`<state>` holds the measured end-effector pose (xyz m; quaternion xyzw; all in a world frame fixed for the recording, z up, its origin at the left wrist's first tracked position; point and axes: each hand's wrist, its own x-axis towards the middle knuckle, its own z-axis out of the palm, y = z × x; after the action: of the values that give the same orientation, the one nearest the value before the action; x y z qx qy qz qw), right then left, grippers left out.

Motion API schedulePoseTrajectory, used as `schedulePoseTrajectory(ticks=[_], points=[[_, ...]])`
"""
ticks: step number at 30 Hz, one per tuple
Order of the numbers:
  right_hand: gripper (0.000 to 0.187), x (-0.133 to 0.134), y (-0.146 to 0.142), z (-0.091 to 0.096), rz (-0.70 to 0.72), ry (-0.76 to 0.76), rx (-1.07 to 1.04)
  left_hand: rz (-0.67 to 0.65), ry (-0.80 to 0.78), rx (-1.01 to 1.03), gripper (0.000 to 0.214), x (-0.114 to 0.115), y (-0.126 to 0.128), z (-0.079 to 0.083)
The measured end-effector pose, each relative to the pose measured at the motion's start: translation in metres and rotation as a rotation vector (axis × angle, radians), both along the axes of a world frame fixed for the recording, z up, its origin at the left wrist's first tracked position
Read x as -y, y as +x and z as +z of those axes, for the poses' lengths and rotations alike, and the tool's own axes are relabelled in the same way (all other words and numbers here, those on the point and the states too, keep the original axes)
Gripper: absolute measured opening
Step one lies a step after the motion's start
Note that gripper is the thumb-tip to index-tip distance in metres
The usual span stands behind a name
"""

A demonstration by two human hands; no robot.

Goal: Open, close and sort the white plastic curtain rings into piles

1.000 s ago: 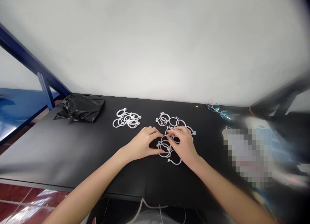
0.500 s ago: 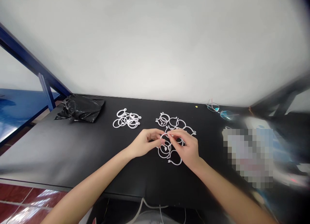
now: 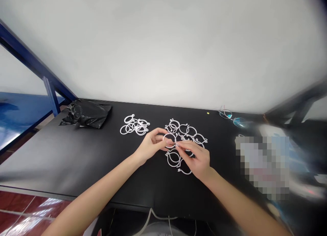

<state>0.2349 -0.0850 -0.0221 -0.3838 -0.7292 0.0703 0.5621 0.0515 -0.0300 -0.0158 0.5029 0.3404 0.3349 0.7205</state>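
Observation:
A white plastic curtain ring (image 3: 169,134) is held just above the black table (image 3: 122,176). My left hand (image 3: 151,144) is closed on its left side, thumb pressed across the ring. At the ring's right side, where the small eyelet or clasp shows, the fingertips of my right hand (image 3: 195,156) pinch together. Several loose white rings (image 3: 174,121) lie behind, beneath and beside my hands, some with open gaps and partly hidden by my right hand. To the left sits a separate overlapping group of white rings (image 3: 138,122).
A crumpled black plastic bag (image 3: 89,114) lies at the table's back left. Eyeglasses (image 3: 232,119) rest at the back right, near a pixelated package (image 3: 264,168). A white wall (image 3: 163,52) rises behind the table, and a blue metal frame (image 3: 51,93) stands at left.
The held ring has shifted slightly left and turned, so its round face shows more. My right fingertips have moved from its top to its right side.

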Motion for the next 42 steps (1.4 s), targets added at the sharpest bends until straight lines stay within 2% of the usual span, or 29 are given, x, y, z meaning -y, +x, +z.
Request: schedulePoseTrajectory(ticks=[2,6,9,13,18,21,23,25,27,29,33,38,42], points=[[0.024,0.001,-0.002,0.001,0.015,-0.005,0.002,0.017,0.183,-0.026,0.045,0.004,0.001,0.003],[0.021,0.005,-0.005,0.001,0.074,-0.025,-0.013,-0.078,0.605,-0.264,0.034,0.011,-0.001,0.005],[0.021,0.007,-0.007,0.002,0.100,-0.045,-0.031,-0.116,0.805,-0.408,0.032,0.011,-0.004,0.002],[0.017,0.009,-0.009,0.003,0.119,-0.096,-0.069,-0.136,0.848,-0.439,0.044,0.008,-0.006,-0.002],[0.016,0.010,-0.011,0.002,0.123,-0.137,-0.101,-0.164,0.850,-0.472,0.047,0.007,-0.007,-0.001],[0.016,0.008,-0.008,0.001,0.080,-0.144,-0.069,-0.146,0.958,-0.532,0.047,0.005,-0.009,0.002],[0.022,0.004,-0.003,0.000,0.042,-0.159,-0.030,-0.056,1.091,-0.641,0.047,-0.001,-0.014,0.003],[0.022,-0.001,0.002,-0.001,0.004,-0.160,0.042,0.090,1.208,-0.774,0.048,-0.009,-0.020,0.004],[0.017,-0.006,0.006,-0.005,-0.028,-0.155,0.146,0.216,1.279,-0.883,0.046,-0.018,-0.027,0.003],[0.015,-0.009,0.009,-0.009,-0.053,-0.175,0.242,0.284,1.325,-0.957,0.043,-0.028,-0.034,0.001],[0.013,-0.009,0.009,-0.018,-0.089,-0.250,0.344,0.306,1.356,-1.080,0.034,-0.040,-0.045,-0.004],[0.014,-0.008,0.008,-0.022,-0.106,-0.265,0.360,0.270,1.326,-1.197,0.023,-0.045,-0.051,-0.012],[0.015,-0.008,0.008,-0.020,-0.120,-0.240,0.346,0.294,1.289,-1.177,0.018,-0.044,-0.050,-0.011]])
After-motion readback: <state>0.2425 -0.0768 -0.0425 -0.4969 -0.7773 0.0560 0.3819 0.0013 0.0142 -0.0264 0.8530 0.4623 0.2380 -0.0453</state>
